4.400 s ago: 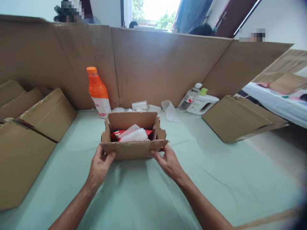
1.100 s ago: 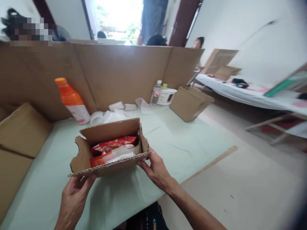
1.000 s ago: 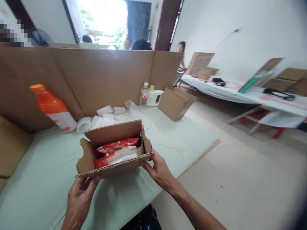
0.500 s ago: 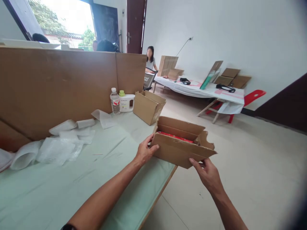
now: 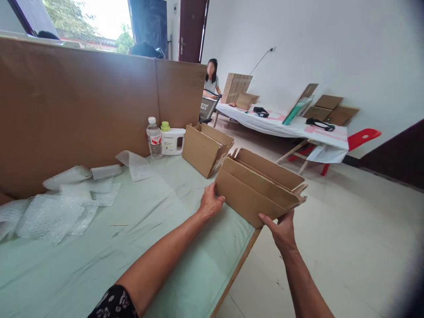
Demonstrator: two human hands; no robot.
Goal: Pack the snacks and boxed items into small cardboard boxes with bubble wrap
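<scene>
Between my two hands is a brown cardboard box (image 5: 255,190) with its top flaps up, at the right corner of the green-covered table (image 5: 159,247). My left hand (image 5: 211,202) grips its left end, thumb on the near side. At the lower right corner, my right hand (image 5: 281,227) holds it with the thumb in front and the fingers behind. The inside of this box is hidden by its near wall. Just behind its left end stands a second open cardboard box (image 5: 202,152).
A water bottle (image 5: 154,139) and a white jug with a green cap (image 5: 172,140) stand by a tall cardboard panel (image 5: 99,106). Bubble wrap (image 5: 56,212) lies at left. Across the room are a person (image 5: 212,79), a white-covered table (image 5: 265,117) and a red chair (image 5: 364,137).
Both hands have brought the box closer to the table corner and the second box. Its near wall now faces me more, and the red item seen inside earlier is out of sight.
</scene>
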